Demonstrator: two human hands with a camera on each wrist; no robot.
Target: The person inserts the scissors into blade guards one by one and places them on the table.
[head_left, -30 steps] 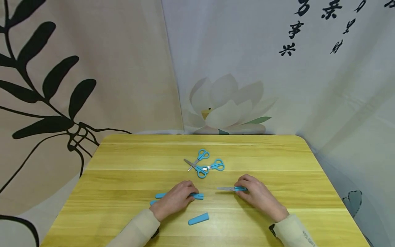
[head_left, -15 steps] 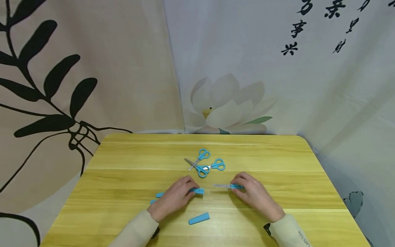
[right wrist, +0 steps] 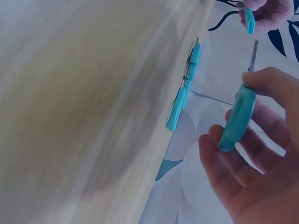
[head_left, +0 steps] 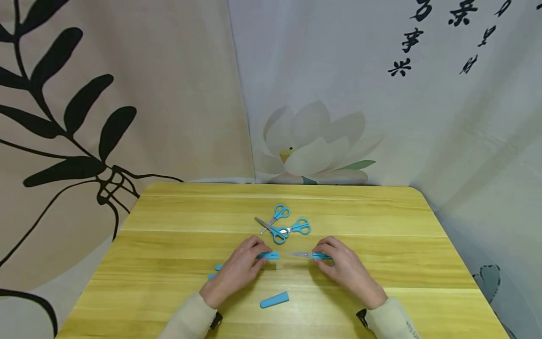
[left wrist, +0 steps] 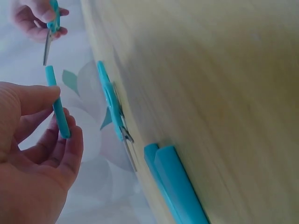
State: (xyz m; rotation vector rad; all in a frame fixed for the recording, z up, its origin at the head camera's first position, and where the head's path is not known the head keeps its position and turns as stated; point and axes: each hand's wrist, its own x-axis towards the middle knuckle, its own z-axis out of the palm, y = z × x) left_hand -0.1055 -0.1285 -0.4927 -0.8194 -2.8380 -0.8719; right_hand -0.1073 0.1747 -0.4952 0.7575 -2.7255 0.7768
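My left hand (head_left: 239, 268) pinches a narrow blue scissors cover (left wrist: 58, 105) between thumb and fingers, its mouth turned to the right. Opposite it, my right hand (head_left: 347, 268) holds a pair of scissors (right wrist: 240, 114) by the blue handles, blades together and pointing left. In the head view the blade tip lies a short gap from the cover's mouth, nearly in line with it. Two more blue covers (left wrist: 175, 182) rest on the table beside my left forearm, mostly hidden by the hand in the head view. Another blue cover (head_left: 274, 300) lies alone nearer the front.
Behind the hands, several blue-handled scissors (head_left: 279, 230) lie crossed over each other on the wooden table (head_left: 372, 212). A printed curtain (head_left: 190, 94) hangs right behind the table's far edge.
The left hand has raised the cover off the table, slightly away from me. The right hand has moved left with the scissors, narrowing the gap between blade tip and cover.
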